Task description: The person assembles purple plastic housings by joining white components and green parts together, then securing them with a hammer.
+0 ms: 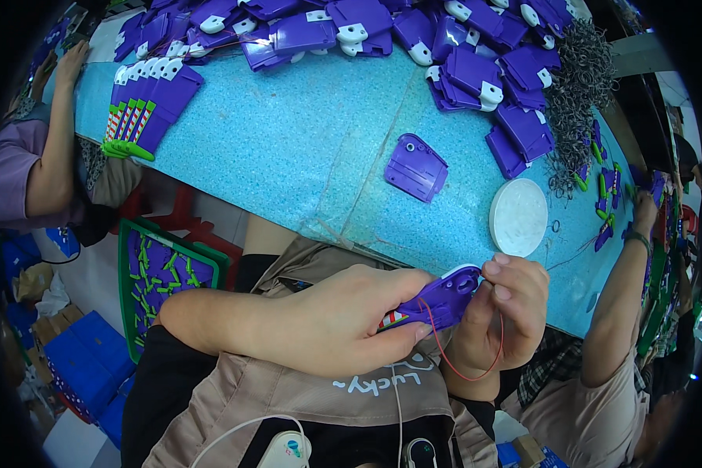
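Over my lap, at the table's near edge, my left hand (359, 316) is closed around a purple plastic shell (448, 300) with a white edge and a red-and-white striped part. A thin red wire (464, 377) comes out of the shell and hangs in a loop to my right hand (515, 312). That hand's thumb and fingers are pinched on the wire, close to the shell's rounded end. Beyond them on the table lies a loose purple shell half (416, 168), its inside facing up. Next to my right hand is a round white dish (519, 218).
Purple shells (304, 35) are heaped along the far side of the blue table (288, 148). Striped, green-tipped pieces (152, 105) fan out at left. Black wire rings (581, 86) pile up at right. A green crate (125, 312) stands lower left. Other people sit at both sides.
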Demonstrator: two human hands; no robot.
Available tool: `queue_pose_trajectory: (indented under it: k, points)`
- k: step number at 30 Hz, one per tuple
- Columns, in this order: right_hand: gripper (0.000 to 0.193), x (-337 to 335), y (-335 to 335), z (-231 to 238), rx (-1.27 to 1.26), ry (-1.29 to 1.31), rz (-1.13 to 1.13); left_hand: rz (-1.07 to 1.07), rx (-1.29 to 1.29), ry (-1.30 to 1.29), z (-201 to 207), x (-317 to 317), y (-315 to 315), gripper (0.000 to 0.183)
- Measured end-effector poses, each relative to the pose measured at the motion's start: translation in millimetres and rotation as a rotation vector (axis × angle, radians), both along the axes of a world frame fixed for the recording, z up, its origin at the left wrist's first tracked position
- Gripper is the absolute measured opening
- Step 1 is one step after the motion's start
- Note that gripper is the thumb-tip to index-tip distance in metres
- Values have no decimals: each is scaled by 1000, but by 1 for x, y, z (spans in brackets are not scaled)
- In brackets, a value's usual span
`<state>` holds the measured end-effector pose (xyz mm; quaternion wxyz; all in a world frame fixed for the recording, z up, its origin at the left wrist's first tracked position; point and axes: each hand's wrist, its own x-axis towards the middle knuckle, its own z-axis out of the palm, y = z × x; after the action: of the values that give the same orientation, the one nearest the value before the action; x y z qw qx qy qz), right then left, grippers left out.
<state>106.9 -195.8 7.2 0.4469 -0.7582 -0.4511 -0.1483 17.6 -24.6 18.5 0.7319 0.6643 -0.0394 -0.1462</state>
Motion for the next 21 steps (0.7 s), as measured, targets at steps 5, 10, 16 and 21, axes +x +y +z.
queue_pose_trajectory:
  k: [5, 10, 16, 21]
  points:
    - [22, 1, 1, 2, -25, 93, 19, 21, -11, -14, 0, 0, 1, 21]
    - [22, 11, -9, 13, 386, 1321, 445, -108, -256, 53, 0, -3, 11, 22]
    - [23, 36, 25, 30, 166, 357, -297, 15, -303, 28, -3, -8, 16, 26]
    - [22, -8, 32, 29, -182, 95, 33, 193, -77, -54, -7, -7, 9, 25]
